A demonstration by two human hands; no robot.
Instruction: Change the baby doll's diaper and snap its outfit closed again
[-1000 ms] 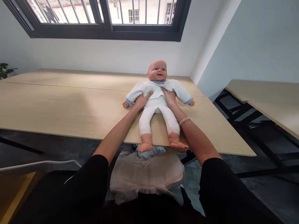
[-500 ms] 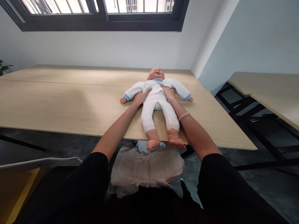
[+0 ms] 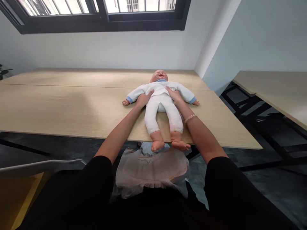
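A baby doll [image 3: 160, 100] in a white top and white trousers with blue cuffs and collar lies on its back on the wooden table [image 3: 96, 108]. Its head points to the wall and its feet stick out over the near edge. My left hand [image 3: 144, 99] grips the doll's waist on the left side, thumb on the front of the top. On the other side, my right hand [image 3: 174, 95] holds the waist in the same way. The fingers of both hands are partly hidden at the doll's sides and under it.
Pale sheer cloth [image 3: 153, 169] lies over my lap below the table edge. A second table [image 3: 275, 86] with a black frame stands at the right. A yellow-edged drawer or box [image 3: 26, 198] is at lower left. A dark-framed window [image 3: 144, 22] is in the wall ahead.
The view has shifted slightly. Both hands stay at the doll's waist, and the doll's top now lies a little flatter over its chest.
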